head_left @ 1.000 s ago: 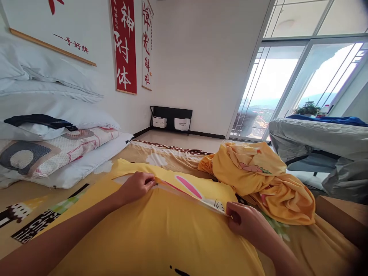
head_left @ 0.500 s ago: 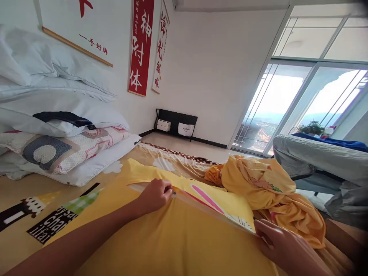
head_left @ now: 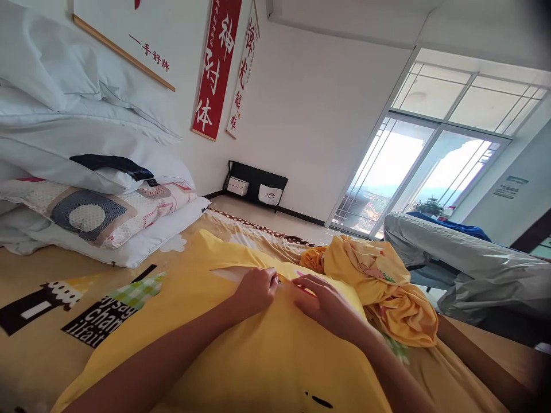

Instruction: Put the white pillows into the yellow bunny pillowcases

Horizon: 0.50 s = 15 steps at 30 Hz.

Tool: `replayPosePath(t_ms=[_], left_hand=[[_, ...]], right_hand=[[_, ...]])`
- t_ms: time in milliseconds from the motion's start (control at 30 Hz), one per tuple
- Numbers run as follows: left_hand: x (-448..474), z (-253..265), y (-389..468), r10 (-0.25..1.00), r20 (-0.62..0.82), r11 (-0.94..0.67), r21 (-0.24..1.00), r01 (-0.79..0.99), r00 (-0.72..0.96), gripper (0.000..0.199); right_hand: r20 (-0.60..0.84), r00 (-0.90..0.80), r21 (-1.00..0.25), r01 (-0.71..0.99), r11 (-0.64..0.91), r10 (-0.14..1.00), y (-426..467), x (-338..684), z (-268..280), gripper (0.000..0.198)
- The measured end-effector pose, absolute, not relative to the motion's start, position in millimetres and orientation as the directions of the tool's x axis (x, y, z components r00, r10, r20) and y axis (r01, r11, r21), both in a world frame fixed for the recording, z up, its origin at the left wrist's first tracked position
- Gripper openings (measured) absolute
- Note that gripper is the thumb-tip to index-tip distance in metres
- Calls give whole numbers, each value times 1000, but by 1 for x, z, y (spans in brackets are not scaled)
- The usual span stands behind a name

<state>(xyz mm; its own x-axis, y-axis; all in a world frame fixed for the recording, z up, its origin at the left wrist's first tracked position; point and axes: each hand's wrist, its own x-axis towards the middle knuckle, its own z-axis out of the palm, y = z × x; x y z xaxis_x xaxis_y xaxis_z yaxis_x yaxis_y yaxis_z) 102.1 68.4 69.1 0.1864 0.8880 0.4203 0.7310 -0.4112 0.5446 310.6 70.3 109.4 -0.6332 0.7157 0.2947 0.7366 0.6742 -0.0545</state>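
A yellow pillow cover (head_left: 258,355) lies over a plump shape in front of me, with a long opening along its far side. My left hand (head_left: 257,292) is closed in a pinch on the edge of this opening, near a small dark zipper pull (head_left: 279,281). Just to its right, my right hand (head_left: 325,304) rests at the same edge, palm down. Its fingers are curved and apart, with a bit of pink print showing between them. Pale cloth shows in the opening left of my left hand.
Crumpled yellow-orange bedding (head_left: 365,267) lies beyond on the right. White pillows (head_left: 142,152) and a patterned pillow (head_left: 86,212) are stacked at left on the printed bed sheet (head_left: 38,275). A grey-covered piece of furniture (head_left: 456,258) stands at right, before a glazed door (head_left: 387,166).
My right hand has let go of the cover's right end and come left beside my left hand. My left hand keeps its pinch. The view has tilted and turned right.
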Motion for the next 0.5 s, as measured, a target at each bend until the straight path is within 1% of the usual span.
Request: replayPosePath(t_ms=[67, 100, 167, 233, 267, 333, 433, 500], left_hand=[[102, 68, 69, 888, 419, -400, 505, 765, 188, 23], [102, 67, 69, 889, 417, -396, 493, 775, 189, 24], [101, 65, 69, 891, 412, -393, 486, 780, 192, 25], [101, 64, 70, 892, 409, -394, 492, 776, 194, 25], [100, 63, 70, 893, 408, -391, 495, 776, 190, 25], [100, 62, 73, 898, 405, -377, 499, 780, 174, 25], [96, 61, 77, 905, 400, -350, 502, 791, 147, 24], [91, 60, 78, 908, 396, -340, 508, 792, 136, 23]], right_hand=[[318, -651, -15, 723, 691, 689, 77, 279, 104, 19], [332, -637, -11, 735, 678, 695, 82, 269, 100, 16], [362, -590, -36, 765, 643, 722, 90, 261, 93, 18], [401, -576, -36, 767, 640, 713, 96, 263, 87, 16], [419, -593, -5, 755, 655, 687, 98, 266, 84, 15], [454, -645, 103, 723, 683, 614, 100, 271, 79, 15], [506, -693, 270, 692, 669, 513, 102, 275, 73, 17], [526, -718, 350, 672, 653, 457, 102, 275, 71, 19]])
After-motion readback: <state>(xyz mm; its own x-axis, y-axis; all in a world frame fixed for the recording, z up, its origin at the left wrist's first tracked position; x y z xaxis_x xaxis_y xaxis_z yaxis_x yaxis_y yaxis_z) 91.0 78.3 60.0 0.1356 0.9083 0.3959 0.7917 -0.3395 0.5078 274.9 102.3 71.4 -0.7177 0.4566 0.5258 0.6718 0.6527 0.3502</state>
